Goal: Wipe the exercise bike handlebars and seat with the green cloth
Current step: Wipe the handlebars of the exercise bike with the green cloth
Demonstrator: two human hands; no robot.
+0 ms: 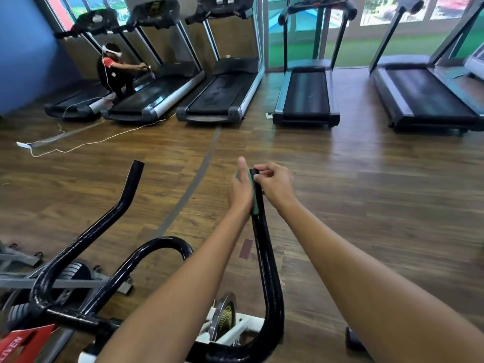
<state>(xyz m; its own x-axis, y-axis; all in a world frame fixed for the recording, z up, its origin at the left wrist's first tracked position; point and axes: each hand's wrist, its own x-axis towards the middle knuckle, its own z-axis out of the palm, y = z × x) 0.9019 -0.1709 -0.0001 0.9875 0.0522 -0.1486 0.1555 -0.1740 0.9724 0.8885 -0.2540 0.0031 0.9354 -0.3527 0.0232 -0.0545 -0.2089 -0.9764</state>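
The exercise bike's black handlebars (269, 271) fill the lower middle of the head view, with a right bar, a centre loop and a left bar rising at the left. A green cloth (254, 204) lies against the left side of the right bar near its tip. My left hand (239, 188) presses the cloth onto the bar with straight fingers. My right hand (273, 183) pinches the tip of that same bar from the right. The seat is out of view.
A wooden floor (366, 192) stretches ahead to a row of treadmills (220, 93). A crouching person (115, 72) works at the far-left treadmills, with a white cable (86, 144) trailing on the floor. The bike's flywheel (224, 317) sits below the bars.
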